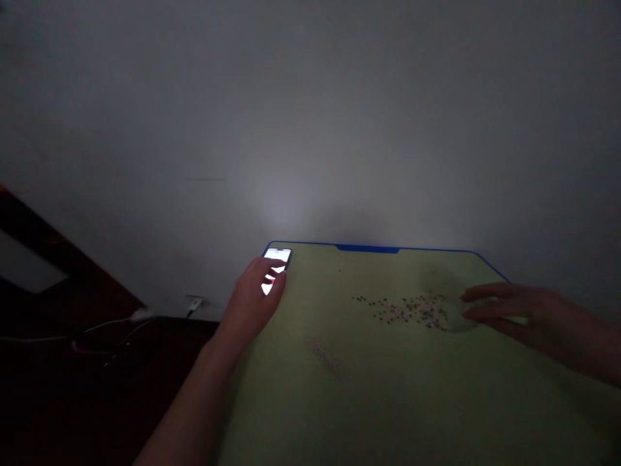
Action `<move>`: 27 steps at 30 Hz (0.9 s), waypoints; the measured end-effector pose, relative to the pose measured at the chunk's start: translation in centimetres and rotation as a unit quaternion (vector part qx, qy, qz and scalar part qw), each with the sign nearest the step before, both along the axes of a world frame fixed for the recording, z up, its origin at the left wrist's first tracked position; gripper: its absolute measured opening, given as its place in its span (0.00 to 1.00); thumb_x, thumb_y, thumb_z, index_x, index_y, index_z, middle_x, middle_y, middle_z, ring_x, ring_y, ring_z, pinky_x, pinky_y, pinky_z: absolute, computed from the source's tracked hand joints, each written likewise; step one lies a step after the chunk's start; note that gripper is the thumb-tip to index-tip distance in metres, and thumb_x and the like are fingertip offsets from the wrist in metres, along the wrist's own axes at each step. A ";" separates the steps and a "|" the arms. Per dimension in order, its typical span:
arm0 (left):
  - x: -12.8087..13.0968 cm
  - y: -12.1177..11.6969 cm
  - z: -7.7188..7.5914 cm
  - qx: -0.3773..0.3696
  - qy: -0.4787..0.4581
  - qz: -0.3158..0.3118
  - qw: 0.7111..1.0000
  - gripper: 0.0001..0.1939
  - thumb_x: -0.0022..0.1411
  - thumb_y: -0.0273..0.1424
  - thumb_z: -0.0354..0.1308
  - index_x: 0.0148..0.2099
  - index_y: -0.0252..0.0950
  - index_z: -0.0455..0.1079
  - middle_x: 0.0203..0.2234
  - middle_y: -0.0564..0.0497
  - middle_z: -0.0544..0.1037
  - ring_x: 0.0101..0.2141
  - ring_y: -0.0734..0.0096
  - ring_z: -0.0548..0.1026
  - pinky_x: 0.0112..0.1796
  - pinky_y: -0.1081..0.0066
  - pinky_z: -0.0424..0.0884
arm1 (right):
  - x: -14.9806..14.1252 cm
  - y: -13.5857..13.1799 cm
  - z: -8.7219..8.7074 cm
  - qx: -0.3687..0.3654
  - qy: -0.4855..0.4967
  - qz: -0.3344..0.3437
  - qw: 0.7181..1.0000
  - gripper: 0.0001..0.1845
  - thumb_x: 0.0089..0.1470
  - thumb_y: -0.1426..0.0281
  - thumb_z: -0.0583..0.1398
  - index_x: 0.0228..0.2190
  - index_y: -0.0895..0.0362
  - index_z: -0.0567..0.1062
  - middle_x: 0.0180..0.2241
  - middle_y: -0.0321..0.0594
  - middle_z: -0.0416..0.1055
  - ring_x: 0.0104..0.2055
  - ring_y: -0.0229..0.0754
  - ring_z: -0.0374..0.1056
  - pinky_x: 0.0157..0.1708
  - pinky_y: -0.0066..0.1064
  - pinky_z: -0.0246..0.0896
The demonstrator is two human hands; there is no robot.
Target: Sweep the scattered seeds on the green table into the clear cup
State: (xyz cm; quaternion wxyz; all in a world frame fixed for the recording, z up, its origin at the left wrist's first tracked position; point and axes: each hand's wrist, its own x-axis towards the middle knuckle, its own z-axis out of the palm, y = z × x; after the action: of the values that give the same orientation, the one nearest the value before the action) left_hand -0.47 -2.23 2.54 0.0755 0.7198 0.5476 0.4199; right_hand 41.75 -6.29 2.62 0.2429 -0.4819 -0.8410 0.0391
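At the table's far left corner lies a phone (275, 255) with a bright, lit screen. My left hand (255, 294) reaches over it, its fingers stretched across the screen and apart. On the right, my right hand (514, 307) extends inward with its fingers spread. Its fingertips are over a faint, see-through round thing (456, 319), perhaps a shallow dish; whether they touch it I cannot tell. Just left of that, many small beads (417, 311) in dark and pale colours lie in a loose heap, with several strays trailing leftward.
The pale green tabletop (369, 401) has a blue rim and stands against a grey wall (339, 129). A faint pinkish patch (326, 357) shows on the top. To the left, a plug (195, 304) and white cables (109, 325) are near dark furniture (58, 259). The room is dim.
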 end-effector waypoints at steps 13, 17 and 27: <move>-1.7 0.4 -0.3 0.117 -0.044 0.074 0.989 0.07 0.61 0.31 0.50 0.40 0.36 0.67 0.33 0.50 0.72 0.32 0.72 0.71 0.30 0.72 0.69 | -27.5 3.2 -1.5 0.017 -0.057 0.290 0.955 0.17 0.54 0.80 0.55 0.38 0.52 0.80 0.39 0.38 0.78 0.38 0.41 0.72 0.38 0.32 0.62; -1.8 0.4 -0.4 0.114 -0.041 0.070 0.990 0.06 0.61 0.31 0.51 0.39 0.36 0.67 0.33 0.50 0.72 0.31 0.73 0.71 0.30 0.73 0.69 | -27.7 3.5 -2.7 0.010 -0.076 0.307 0.949 0.16 0.53 0.80 0.56 0.38 0.53 0.79 0.38 0.38 0.77 0.38 0.40 0.72 0.38 0.30 0.62; -1.5 0.5 -0.1 0.105 -0.054 0.070 0.991 0.08 0.60 0.32 0.51 0.39 0.36 0.69 0.33 0.50 0.72 0.32 0.72 0.71 0.30 0.72 0.69 | -19.1 0.0 -2.2 -0.022 -0.121 0.274 0.954 0.10 0.56 0.77 0.58 0.32 0.54 0.79 0.30 0.38 0.74 0.34 0.39 0.68 0.34 0.29 0.58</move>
State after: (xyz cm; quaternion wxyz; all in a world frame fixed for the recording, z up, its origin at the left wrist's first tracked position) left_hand -2.00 -1.74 2.44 -0.0005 0.6600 0.5447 0.5174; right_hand 22.69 -6.26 0.38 0.1086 -0.2391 -0.9628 0.0643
